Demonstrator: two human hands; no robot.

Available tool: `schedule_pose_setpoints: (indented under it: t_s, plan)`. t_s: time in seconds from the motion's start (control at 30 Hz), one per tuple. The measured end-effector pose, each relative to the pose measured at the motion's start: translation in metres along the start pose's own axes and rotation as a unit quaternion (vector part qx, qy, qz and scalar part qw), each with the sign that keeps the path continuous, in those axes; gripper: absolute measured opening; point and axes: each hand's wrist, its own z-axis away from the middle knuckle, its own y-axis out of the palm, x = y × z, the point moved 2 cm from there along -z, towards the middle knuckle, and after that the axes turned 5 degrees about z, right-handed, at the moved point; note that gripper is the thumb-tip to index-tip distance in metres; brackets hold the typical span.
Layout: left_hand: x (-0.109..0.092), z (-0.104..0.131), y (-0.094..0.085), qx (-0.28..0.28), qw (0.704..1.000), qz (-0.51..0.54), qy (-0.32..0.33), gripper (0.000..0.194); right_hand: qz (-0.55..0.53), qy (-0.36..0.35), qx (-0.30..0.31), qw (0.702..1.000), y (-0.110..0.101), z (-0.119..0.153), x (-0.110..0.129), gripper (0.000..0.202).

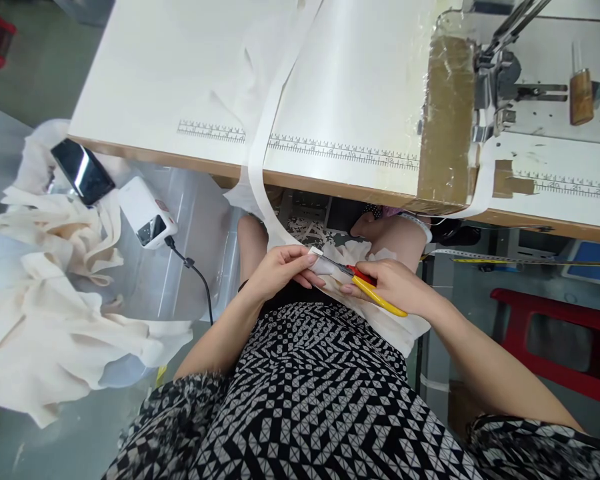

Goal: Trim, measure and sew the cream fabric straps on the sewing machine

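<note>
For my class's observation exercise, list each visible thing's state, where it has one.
Left hand: pinching white fabric
Right hand: holding scissors
Scissors: blades at the fabric, opening unclear
White strip: draped over table edge
Phone: screen dark
White device: cable plugged in
Cloth pile: crumpled

A ruler scale (353,155) on the white tabletop (360,80) shows numbers — 10, 12, 20, 21, 22 legible.

At my ten o'clock a dark phone (83,171) lies just beside a white device (135,203) with a small screen (151,231), a black cable (196,270) plugged in. A ruler scale (337,150) crosses my white table (367,73) at twelve; sewing machine (509,72) at one, wooden-handled tool (581,98) at two, red stool (560,305) around three.
</note>
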Motion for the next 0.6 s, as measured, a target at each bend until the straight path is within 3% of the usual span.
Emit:
schedule_pose_setpoints:
  t_s: [0.37, 0.6]
  plan:
    - [0.0009, 0.005, 0.0002, 0.001, 1.0, 0.007, -0.003, 0.05, 0.098, 0.01, -0.005, 0.995, -0.0045, -0.0027, 0.0065, 0.067]
    - [-0.0001, 0.0052, 0.0043, 0.006, 1.0, -0.011, -0.005, 0.053, 0.006, -0.016, -0.036, 0.999, -0.0008, -0.0073, 0.0049, 0.065]
